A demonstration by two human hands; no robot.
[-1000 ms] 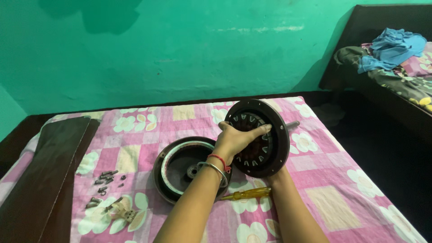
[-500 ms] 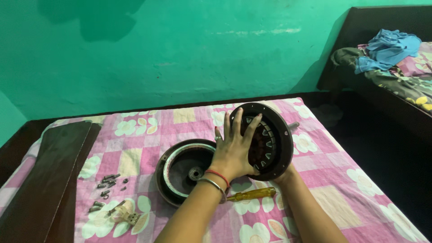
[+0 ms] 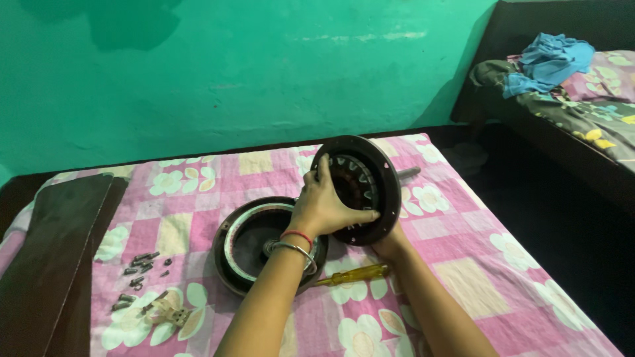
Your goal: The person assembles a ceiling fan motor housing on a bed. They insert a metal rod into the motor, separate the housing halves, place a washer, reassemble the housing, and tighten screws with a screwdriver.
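The left hand point(image 3: 325, 206) has slid from flat across the dark motor disc point(image 3: 360, 188) to gripping its near rim; the right hand point(image 3: 390, 243), mostly hidden, grasps it from behind, tilted on edge above the pink cloth point(image 3: 463, 277), beside the round housing point(image 3: 254, 241) and yellow-handled screwdriver point(image 3: 354, 274)

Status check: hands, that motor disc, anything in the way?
Left hand gripping motor disc, tilted on edge. Right hand mostly hidden behind it. Round housing and screwdriver lie alongside.

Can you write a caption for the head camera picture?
Two hands hold a round motor part upright beside its cover.
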